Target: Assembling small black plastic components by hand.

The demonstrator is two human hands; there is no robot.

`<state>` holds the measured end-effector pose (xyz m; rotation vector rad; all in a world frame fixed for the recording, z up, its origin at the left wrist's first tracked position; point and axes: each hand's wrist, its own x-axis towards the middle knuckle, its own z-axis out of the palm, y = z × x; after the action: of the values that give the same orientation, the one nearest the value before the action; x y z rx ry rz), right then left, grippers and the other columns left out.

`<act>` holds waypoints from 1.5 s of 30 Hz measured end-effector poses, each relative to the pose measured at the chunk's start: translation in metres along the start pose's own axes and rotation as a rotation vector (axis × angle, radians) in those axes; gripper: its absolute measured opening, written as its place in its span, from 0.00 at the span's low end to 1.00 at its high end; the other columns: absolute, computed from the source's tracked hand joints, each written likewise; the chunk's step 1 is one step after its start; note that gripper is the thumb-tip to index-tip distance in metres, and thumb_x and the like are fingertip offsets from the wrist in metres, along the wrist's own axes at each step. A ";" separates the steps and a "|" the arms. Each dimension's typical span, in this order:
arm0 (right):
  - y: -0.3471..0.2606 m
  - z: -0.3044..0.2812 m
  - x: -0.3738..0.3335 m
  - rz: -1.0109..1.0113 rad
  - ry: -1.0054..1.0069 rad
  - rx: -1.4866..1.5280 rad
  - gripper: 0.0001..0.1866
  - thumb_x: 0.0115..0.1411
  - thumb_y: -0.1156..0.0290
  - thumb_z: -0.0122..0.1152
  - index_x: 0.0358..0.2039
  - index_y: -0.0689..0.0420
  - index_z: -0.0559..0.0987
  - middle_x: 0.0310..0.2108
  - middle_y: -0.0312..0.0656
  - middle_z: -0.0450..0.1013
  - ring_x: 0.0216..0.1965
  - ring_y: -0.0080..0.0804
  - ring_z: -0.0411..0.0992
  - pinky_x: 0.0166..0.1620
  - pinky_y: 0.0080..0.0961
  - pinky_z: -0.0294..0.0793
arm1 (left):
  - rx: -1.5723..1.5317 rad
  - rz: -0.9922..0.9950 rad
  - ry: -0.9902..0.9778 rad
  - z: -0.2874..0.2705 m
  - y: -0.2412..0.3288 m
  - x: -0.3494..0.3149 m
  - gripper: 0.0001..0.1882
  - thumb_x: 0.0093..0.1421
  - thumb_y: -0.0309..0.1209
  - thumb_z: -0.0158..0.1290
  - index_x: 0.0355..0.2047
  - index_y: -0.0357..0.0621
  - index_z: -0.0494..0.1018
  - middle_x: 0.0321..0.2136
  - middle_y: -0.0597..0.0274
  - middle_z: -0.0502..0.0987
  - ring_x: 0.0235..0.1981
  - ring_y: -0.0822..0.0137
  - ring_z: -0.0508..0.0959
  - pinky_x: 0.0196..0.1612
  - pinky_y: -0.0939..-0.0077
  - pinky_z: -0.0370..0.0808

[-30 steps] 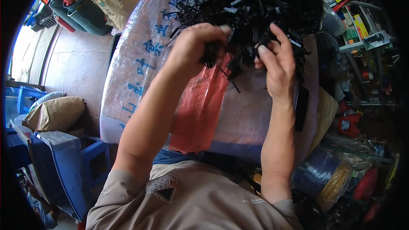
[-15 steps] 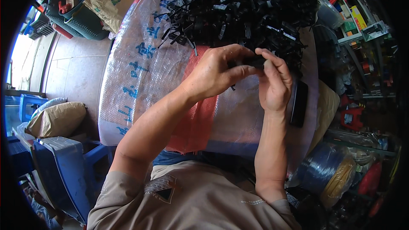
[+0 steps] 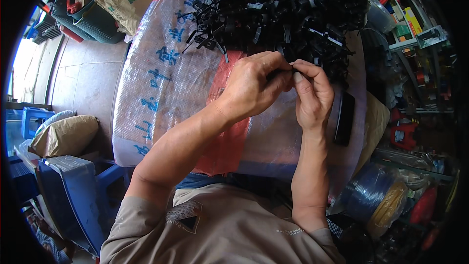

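Woven sacking is covering the bench; both hands, left hand and right hand, are pinching closed on a small black plastic part, probably light and stiff, gripped at its ends, just below the black pile.

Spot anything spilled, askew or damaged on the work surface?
Nothing clearly damaged. The loose heap of small black plastic parts sprawls, with a few strays at its left edge on the clear printed plastic sheet. Left hand and right hand pinch one part together.
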<state>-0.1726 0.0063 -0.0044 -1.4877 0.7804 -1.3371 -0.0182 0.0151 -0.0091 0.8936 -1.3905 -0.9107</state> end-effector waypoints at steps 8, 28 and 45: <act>0.001 0.001 0.002 -0.006 -0.020 -0.008 0.07 0.61 0.80 0.53 0.39 0.63 0.75 0.37 0.38 0.73 0.28 0.19 0.68 0.32 0.17 0.68 | 0.188 0.086 -0.005 -0.003 0.004 -0.002 0.02 0.55 0.23 0.54 0.29 0.38 0.72 0.24 0.57 0.76 0.28 0.63 0.78 0.30 0.71 0.74; -0.032 -0.008 0.006 0.288 -0.182 -0.226 0.05 0.62 0.76 0.54 0.36 0.63 0.76 0.22 0.33 0.72 0.22 0.16 0.69 0.25 0.13 0.69 | 0.005 -0.131 -0.351 -0.025 0.010 0.010 0.20 0.59 0.27 0.53 0.52 0.34 0.68 0.35 0.61 0.77 0.30 0.77 0.71 0.32 0.81 0.71; 0.020 -0.008 0.004 -0.054 -0.375 -0.790 0.20 0.49 0.83 0.61 0.44 0.58 0.78 0.40 0.44 0.71 0.37 0.38 0.74 0.40 0.27 0.74 | -0.978 -0.554 -0.018 -0.068 -0.010 0.029 0.10 0.61 0.34 0.50 0.37 0.40 0.71 0.24 0.57 0.76 0.22 0.63 0.79 0.18 0.77 0.72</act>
<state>-0.1774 -0.0059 -0.0218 -2.2999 1.0822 -0.7528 0.0489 -0.0170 -0.0062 0.4833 -0.5353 -1.7970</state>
